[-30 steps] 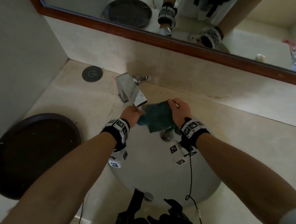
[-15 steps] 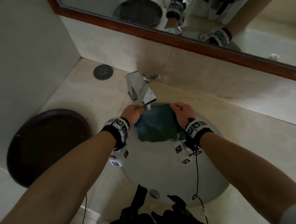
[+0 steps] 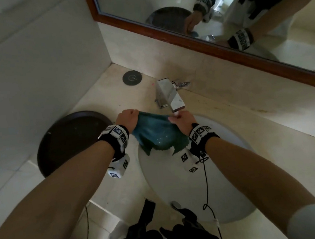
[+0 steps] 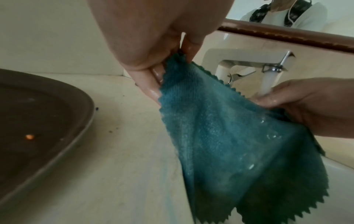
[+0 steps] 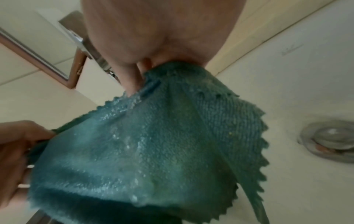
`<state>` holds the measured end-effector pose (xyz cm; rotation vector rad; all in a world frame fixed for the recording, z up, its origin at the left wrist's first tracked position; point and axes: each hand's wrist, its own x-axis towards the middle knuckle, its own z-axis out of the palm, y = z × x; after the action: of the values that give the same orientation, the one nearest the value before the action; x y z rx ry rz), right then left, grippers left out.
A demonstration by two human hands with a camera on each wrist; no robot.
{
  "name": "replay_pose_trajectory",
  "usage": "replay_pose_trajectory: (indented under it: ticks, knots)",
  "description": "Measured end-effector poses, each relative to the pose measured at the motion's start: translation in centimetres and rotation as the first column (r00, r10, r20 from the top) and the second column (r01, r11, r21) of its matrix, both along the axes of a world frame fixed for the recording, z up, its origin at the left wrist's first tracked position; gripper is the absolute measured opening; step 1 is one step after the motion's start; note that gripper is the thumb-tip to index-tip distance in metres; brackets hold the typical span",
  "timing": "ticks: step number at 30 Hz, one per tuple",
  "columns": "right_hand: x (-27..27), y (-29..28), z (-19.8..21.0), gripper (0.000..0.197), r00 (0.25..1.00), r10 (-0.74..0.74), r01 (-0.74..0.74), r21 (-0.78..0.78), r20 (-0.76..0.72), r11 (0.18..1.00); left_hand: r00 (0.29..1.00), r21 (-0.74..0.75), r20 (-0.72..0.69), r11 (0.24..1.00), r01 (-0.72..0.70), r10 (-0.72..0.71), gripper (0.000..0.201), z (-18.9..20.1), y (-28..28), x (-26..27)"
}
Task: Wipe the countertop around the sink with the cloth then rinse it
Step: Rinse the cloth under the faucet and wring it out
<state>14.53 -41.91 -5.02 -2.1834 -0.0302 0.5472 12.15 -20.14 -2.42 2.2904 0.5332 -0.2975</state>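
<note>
A wet teal cloth [image 3: 155,133] with zigzag edges hangs spread between my two hands over the left rim of the white sink [image 3: 180,190]. My left hand [image 3: 128,118] pinches its left top corner [image 4: 172,60] above the countertop [image 3: 97,102]. My right hand [image 3: 181,120] grips the right top corner [image 5: 172,69] right under the chrome faucet [image 3: 169,95]. A white stream of water [image 4: 267,81] runs from the spout onto my right hand's fingers [image 4: 268,99]. Droplets sit on the cloth [image 5: 134,144].
A dark round tray [image 3: 66,139] lies on the counter left of the sink. A round black cap [image 3: 132,78] sits in the back corner. The wood-framed mirror [image 3: 213,44] runs behind the faucet. The drain [image 5: 329,139] shows in the basin.
The bunched cloth was spread open under the spout, then both hands moved it left. The stream now hits my right hand instead of the cloth's middle.
</note>
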Motion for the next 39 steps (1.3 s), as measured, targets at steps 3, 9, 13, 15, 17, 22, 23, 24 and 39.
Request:
replay_pose_trajectory:
  ticks: [3, 9, 13, 15, 17, 22, 23, 24, 39]
  knots:
    - [0.3, 0.0, 0.3, 0.016, 0.998, 0.054, -0.055, -0.052, -0.015, 0.997, 1.000, 0.017, 0.015, 1.000, 0.005, -0.005, 0.036, 0.0, 0.4, -0.1]
    - [0.6, -1.8, 0.4, 0.021, 0.989, -0.145, 0.147, -0.080, 0.026, 0.986, 0.998, 0.013, 0.025, 0.998, 0.058, -0.058, 0.031, 0.3, -1.1, -0.2]
    - [0.6, -3.5, 0.3, 0.027, 0.959, -0.284, 0.283, -0.073, -0.004, 0.956, 0.992, -0.004, 0.018, 0.992, 0.129, -0.129, 0.031, -0.1, -3.2, 0.3]
    - [0.4, -4.4, 0.4, 0.030, 0.949, -0.315, 0.315, -0.105, 0.011, 0.943, 0.986, -0.015, 0.015, 0.986, 0.165, -0.165, 0.031, -0.4, -4.2, 0.6]
    - [0.2, -5.7, 0.4, 0.033, 0.938, -0.345, 0.347, -0.133, 0.038, 0.928, 0.979, -0.030, 0.007, 0.979, 0.202, -0.202, 0.032, -0.7, -5.3, 1.1]
    - [0.1, -9.4, 0.2, 0.034, 0.924, -0.375, 0.383, -0.188, 0.081, 0.904, 0.965, -0.111, -0.002, 0.959, 0.261, -0.263, 0.037, -0.8, -8.4, 1.7]
    - [0.1, -10.0, 0.3, 0.033, 0.920, -0.383, 0.393, -0.194, 0.089, 0.899, 0.966, -0.136, 0.002, 0.957, 0.257, -0.259, 0.037, -0.8, -9.0, 1.7]
    - [0.1, -10.5, 0.4, 0.033, 0.916, -0.390, 0.402, -0.197, 0.099, 0.894, 0.970, -0.167, 0.004, 0.956, 0.242, -0.244, 0.036, -0.9, -9.6, 1.7]
    - [0.1, -10.3, 1.7, 0.022, 0.995, -0.095, 0.096, -0.158, 0.014, 0.983, 0.996, -0.246, 0.057, 0.966, 0.076, -0.064, 0.035, -1.5, -8.1, 1.3]
